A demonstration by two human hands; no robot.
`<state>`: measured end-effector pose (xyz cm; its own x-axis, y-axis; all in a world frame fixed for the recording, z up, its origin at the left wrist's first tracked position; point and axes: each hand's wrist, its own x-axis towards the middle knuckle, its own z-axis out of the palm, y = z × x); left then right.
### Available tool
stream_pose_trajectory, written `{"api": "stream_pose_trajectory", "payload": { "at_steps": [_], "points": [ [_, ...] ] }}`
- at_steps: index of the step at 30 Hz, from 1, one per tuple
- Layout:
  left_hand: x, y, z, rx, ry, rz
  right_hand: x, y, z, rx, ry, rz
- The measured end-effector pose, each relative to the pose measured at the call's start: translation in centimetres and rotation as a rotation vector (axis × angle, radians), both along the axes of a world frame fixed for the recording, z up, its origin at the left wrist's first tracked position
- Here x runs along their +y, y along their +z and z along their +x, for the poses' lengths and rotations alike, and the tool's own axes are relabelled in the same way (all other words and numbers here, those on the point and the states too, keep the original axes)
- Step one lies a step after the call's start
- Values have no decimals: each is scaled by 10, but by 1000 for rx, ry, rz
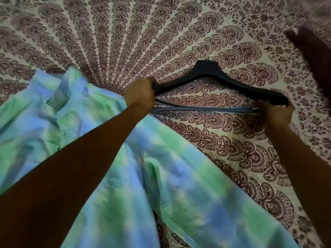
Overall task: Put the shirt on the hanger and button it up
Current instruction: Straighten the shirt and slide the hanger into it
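Black hanger [215,76] runs left to right above the bed [161,33], left hand [139,93] and right hand [277,115] each curled round an end, with the tie-dye shirt [89,140] lying just left, nearest the left hand.

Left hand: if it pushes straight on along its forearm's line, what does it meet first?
Probably only the patterned bedsheet: the left hand points up-right, just past the hanger end it grips. Depth is unclear.

Blue-green tie-dye shirt [107,176] — black hanger [211,72].
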<state>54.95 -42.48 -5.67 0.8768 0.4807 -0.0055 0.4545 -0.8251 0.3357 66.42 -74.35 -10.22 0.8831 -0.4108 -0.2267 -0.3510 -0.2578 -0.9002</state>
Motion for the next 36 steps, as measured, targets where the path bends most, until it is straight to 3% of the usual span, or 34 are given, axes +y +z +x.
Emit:
{"api": "stream_pose_trajectory", "payload": {
  "at_steps": [3, 7, 9, 12, 15, 19, 21, 25, 30, 33, 36],
  "points": [
    [7, 26, -7, -190, -45, -11, -10, 14, -4, -7, -39, 51],
    [36, 53, -44, -311, -47, -18, 8, 55, -42, -44, 84, 94],
    [51, 62, -73, -313, -40, -46, 20, 63, -65, -115, 184, -43],
    [75, 70, -124, -314, -45, -79, 47, 81, -97, -106, 329, -421],
    [108, 73, -171, -279, -82, -82, 79, 96, -120, -128, 605, -564],
    [151, 81, -212, -230, -82, -94, 127, 112, -148, 126, 1038, -350],
    [180, 82, -226, -219, -60, -121, 151, 115, -160, 198, 1152, -340],
    [234, 70, -235, -217, -32, -158, 196, 118, -173, 313, 1138, -198],
    [276, 39, -218, -479, 277, -262, 245, 132, -162, 160, 1060, -282],
    [277, 11, -198, -536, 359, -433, 265, 138, -149, 79, 1071, -382],
    [268, -13, -183, -505, 610, -677, 274, 138, -129, 71, 997, -465]
  ]
}}
